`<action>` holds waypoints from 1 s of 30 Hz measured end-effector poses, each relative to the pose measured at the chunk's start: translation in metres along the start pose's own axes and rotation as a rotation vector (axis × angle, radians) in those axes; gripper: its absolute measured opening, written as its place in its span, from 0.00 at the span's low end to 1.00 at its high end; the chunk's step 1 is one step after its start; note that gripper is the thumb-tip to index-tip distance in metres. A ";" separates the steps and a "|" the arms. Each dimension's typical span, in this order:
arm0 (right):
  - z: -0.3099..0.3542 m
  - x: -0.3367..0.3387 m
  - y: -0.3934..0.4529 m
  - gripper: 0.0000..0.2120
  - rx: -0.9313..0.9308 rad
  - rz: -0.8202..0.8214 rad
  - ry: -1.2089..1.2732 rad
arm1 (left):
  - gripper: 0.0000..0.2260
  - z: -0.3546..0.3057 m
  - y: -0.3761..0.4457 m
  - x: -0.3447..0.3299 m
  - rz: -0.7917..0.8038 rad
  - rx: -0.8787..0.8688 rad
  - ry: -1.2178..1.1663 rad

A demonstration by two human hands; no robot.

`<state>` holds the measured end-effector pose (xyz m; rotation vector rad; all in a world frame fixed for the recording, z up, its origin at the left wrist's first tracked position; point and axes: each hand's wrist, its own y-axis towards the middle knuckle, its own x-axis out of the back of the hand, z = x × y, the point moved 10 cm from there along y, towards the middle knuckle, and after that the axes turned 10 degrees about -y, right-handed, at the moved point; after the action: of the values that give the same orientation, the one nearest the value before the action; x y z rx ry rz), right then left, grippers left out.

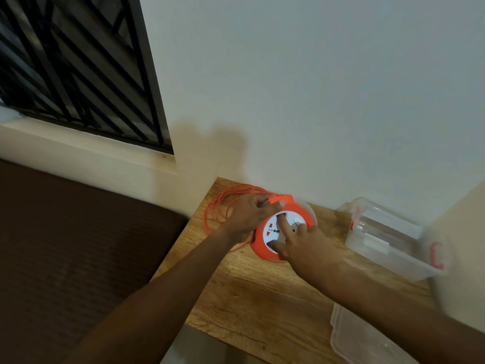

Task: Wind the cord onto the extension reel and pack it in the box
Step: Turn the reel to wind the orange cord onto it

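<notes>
Looks like a room in a home, not a workshop or lab. Plain off-white painted wall [315, 88], no fixtures on it. Window [78, 61] top left, dark metal grille with diagonal bars, on a pale painted sill [86, 151]. Small wood-grain table [249, 298] pushed against the wall, household scale. Below the sill a dark brown textured surface [65, 245], probably a mattress or sofa, too blurred to tell which. Clear plastic storage box with red clips [388, 240] on the table at right, its clear plastic lid [367, 340] lying near the front edge: kitchen-type container. Warm, dim indoor light.
</notes>
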<state>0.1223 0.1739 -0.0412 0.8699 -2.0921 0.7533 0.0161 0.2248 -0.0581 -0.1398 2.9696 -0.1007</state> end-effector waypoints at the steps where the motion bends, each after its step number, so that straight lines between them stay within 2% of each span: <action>1: -0.001 -0.001 -0.001 0.31 -0.025 0.003 0.004 | 0.06 -0.002 0.001 -0.002 -0.001 -0.004 -0.013; 3: -0.006 -0.001 -0.002 0.32 -0.075 -0.029 0.004 | 0.06 -0.005 0.003 -0.006 0.012 -0.009 -0.033; 5: -0.018 0.002 -0.003 0.35 -0.134 -0.090 0.027 | 0.12 -0.005 0.006 -0.009 0.015 -0.024 -0.026; 8: -0.039 -0.004 -0.005 0.40 -0.266 -0.095 0.156 | 0.18 0.001 0.007 -0.014 0.016 -0.017 -0.056; 10: -0.047 -0.015 -0.007 0.41 -0.383 -0.078 0.337 | 0.21 0.004 0.010 -0.016 0.014 -0.006 -0.065; 13: -0.051 -0.031 -0.008 0.40 -0.471 -0.037 0.768 | 0.20 0.002 0.013 -0.018 0.008 -0.023 -0.114; 16: -0.050 -0.033 -0.009 0.43 -0.462 -0.019 0.898 | 0.15 0.001 0.016 -0.017 0.016 -0.012 -0.184; 18: -0.052 -0.031 -0.011 0.45 -0.446 -0.008 0.842 | 0.16 0.003 0.017 -0.017 0.015 0.004 -0.221; 20: -0.059 -0.026 -0.014 0.44 -0.445 -0.015 0.673 | 0.19 0.006 0.019 -0.016 0.008 0.021 -0.245; 25: -0.059 -0.007 -0.019 0.36 -0.364 -0.106 0.236 | 0.14 0.011 0.022 -0.011 -0.010 0.078 -0.250; 30: -0.036 0.003 -0.014 0.29 -0.152 -0.145 0.158 | 0.14 0.012 0.021 -0.005 0.002 0.109 -0.247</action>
<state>0.1455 0.1910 -0.0151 0.8398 -1.8979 0.5604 0.0211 0.2455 -0.0712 -0.1251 2.7112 -0.2269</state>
